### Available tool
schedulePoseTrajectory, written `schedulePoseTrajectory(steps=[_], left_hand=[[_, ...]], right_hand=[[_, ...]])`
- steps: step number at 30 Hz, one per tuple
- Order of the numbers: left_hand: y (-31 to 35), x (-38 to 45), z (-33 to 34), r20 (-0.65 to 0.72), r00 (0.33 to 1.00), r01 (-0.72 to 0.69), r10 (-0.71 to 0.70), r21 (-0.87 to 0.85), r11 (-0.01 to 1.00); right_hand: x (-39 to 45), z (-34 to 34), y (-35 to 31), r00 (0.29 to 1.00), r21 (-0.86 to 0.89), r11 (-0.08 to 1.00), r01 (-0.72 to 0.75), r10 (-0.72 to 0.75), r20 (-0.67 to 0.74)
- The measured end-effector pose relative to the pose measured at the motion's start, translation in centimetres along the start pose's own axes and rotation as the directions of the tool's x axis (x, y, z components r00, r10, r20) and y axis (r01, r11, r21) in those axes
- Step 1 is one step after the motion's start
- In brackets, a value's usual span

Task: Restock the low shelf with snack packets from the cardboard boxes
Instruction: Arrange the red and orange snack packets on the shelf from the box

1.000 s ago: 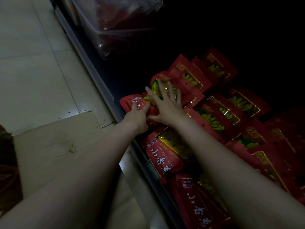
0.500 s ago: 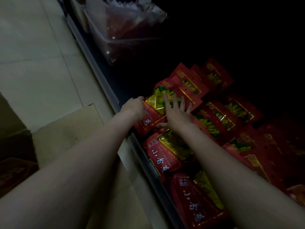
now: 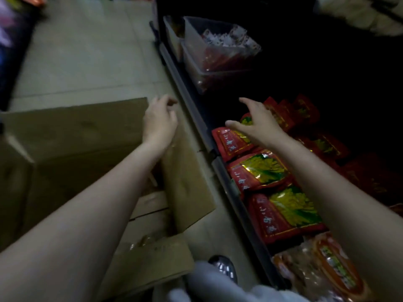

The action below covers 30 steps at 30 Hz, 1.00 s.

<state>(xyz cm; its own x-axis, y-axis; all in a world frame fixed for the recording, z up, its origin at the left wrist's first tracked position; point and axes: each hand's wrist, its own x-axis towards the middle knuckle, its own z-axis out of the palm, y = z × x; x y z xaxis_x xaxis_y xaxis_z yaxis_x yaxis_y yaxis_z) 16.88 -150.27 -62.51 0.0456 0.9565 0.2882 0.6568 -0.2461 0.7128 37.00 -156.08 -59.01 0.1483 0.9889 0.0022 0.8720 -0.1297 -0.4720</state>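
Cardboard box (image 3: 91,136): matte brown, flaps open, at your 9 o'clock on the tiled floor.
Left hand (image 3: 160,120): yours hangs over the box flap, fingers loosely curled, holding nothing.
Right hand (image 3: 257,125): fingers spread above the packets, gripping none.
Snack packets (image 3: 261,171): glossy red foil with yellow-green panels, flat along the low shelf (image 3: 229,186) at 3 o'clock.
Clear tub (image 3: 209,62): rigid plastic, 12 o'clock.

Both arms outstretched, left grip (image 3: 160,118) and right grip (image 3: 255,122) empty, fingers loose.
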Motion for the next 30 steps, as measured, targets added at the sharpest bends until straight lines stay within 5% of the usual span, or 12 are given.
schedulePoseTrajectory(steps=[4, 6, 10, 13, 17, 24, 30], left_hand=[[-7.5, -5.6, -5.1, 0.007, 0.981, 0.192, -0.193, 0.076, 0.978], [-11.7, -8.5, -6.6, 0.049, 0.950, 0.303, -0.309, 0.102, 0.948], [-17.7, -11.9, -7.5, 0.146, 0.872, 0.444, -0.468, 0.169, 0.880], [-20.4, -12.0, -7.0, 0.189, 0.847, 0.464, -0.497, 0.194, 0.864], [-23.4, -10.9, -5.7, 0.200, 0.823, 0.497, -0.532, 0.199, 0.844], [-25.4, -10.3, -3.6, 0.263, 0.795, 0.517, -0.546, 0.178, 0.838], [-24.1, -9.9, -3.8, 0.257, 0.803, 0.508, -0.538, 0.179, 0.843]], right_hand=[[-2.2, 3.7, -7.8, 0.973, 0.149, 0.962, 0.229, -0.231, -0.003], [-3.1, 7.2, -10.7, 0.928, 0.171, 0.928, 0.332, -0.354, 0.119], [-2.6, 15.6, -13.0, 0.741, 0.015, 0.887, 0.461, -0.394, 0.543], [-0.2, 20.7, -12.4, 0.681, -0.196, 0.776, 0.600, -0.366, 0.634], [2.3, 26.0, -11.3, 0.710, -0.409, 0.591, 0.695, -0.474, 0.521], [3.5, 30.5, -10.2, 0.842, -0.430, 0.735, 0.524, -0.370, 0.394], [4.4, 28.0, -10.4, 0.855, -0.495, 0.697, 0.518, -0.419, 0.306]])
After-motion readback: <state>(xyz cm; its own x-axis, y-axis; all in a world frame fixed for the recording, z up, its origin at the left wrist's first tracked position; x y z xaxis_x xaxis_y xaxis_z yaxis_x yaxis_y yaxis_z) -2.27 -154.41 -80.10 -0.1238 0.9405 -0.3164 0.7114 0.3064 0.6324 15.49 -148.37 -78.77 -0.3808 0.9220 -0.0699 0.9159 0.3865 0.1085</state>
